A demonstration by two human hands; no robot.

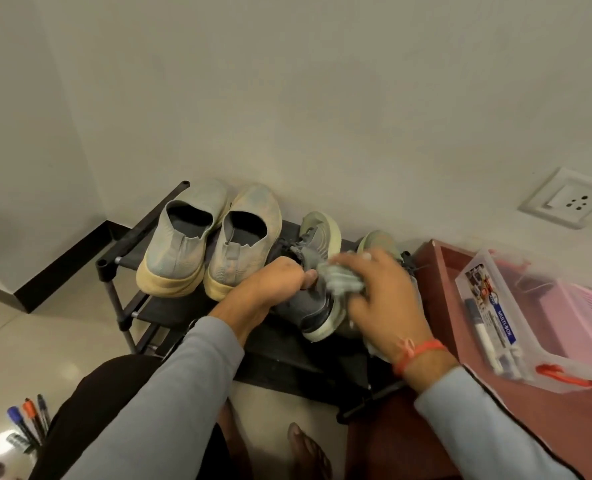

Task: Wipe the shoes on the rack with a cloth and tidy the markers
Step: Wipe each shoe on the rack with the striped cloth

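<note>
- On the top shelf of the black shoe rack (128,237), seen from the head camera, a grey lace-up sneaker (313,306) lies tipped on its side, its pale sole turned toward the person.
- Left hand (277,278) curls round the sneaker's collar, fingers tucked into the opening, steadying it.
- Right hand (381,292) presses a crumpled grey cloth (343,280) onto the sneaker's side, fingers bent over the cloth and gripping it.
- Its mate (379,242) stands just behind the right hand, mostly covered; a pair of knit slip-ons (208,244) sits to the left on the same shelf.
- Judged step: wiping is under way on this sneaker. Next probably calls for turning the shoe to reach the unwiped faces, then setting it upright.
- Markers (28,420) stand in a holder at lower left; more lie in the clear multi-box (495,306) on the reddish table (529,427).
- Hard to make out: the box and the right hand are blurred by motion; the lower shelves are hidden by the arms.
</note>
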